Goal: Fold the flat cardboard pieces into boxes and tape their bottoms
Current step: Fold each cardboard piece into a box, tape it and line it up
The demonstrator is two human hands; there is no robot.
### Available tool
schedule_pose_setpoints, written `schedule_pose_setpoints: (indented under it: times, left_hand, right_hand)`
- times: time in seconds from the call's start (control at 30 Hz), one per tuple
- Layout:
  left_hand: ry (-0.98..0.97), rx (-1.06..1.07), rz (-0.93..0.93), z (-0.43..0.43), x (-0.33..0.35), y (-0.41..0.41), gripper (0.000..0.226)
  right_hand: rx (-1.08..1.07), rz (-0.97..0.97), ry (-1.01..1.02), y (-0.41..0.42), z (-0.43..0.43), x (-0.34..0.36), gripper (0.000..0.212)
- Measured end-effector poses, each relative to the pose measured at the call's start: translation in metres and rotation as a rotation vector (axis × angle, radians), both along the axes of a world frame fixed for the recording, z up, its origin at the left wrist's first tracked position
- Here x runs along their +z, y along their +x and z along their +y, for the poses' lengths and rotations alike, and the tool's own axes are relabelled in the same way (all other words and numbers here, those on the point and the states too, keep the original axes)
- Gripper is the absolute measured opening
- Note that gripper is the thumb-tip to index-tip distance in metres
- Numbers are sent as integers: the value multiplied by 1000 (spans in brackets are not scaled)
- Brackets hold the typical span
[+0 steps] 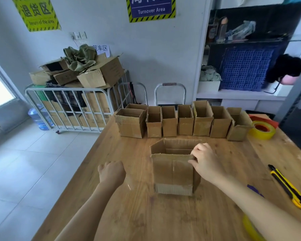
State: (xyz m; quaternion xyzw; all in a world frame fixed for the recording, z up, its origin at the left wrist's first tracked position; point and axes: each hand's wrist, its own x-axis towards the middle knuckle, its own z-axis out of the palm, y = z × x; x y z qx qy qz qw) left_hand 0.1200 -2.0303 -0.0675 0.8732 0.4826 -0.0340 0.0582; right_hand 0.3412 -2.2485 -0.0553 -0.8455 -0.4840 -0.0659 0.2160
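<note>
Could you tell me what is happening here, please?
A person is making up cardboard boxes. Their right hand pinches the top rim of an upright box, while the left hand hovers beside it, palm hidden. A row of open boxes lines the table's far edge; a tape roll and utility knife lie to the right.

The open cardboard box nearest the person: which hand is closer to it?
Right. The right hand pinches the near top edge of the box at its right corner; the left hand is off to the box's left, not touching it.
</note>
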Motion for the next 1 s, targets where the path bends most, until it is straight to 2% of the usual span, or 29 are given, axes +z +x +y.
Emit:
schedule_pose_setpoints:
  times: [0.17, 0.43, 0.57, 0.8, 0.83, 0.93, 0.97, 1.0]
  left_hand:
    - [-170, 74, -150, 21, -34, -27, 44]
    - [-345, 259, -325, 36, -59, -57, 19]
    - [-500, 310, -437, 32, -75, -69, 26]
    - [-564, 399, -590, 42, -81, -82, 35]
    - [-564, 400, -595, 44, -81, -85, 41]
    - [-519, 326, -472, 48, -81, -95, 80]
    - [-495, 305, -424, 50, -85, -99, 84]
    - [-473, 293, -386, 51, -86, -103, 79]
  right_hand:
    - [-4, -45, 8, -8, 5, -5, 15]
    - [21, -53, 32, -5, 5, -10, 17]
    - [38, -89, 100, -14, 11, -9, 20]
    - [61, -86, 181, -37, 40, -13, 16]
    - [71, -79, 187, -42, 46, -14, 15]
    - [94, -63, 199, -56, 61, -14, 14]
    - [101, -60, 202, -60, 65, -14, 14]
    - [107, -58, 205, -64, 68, -15, 15]
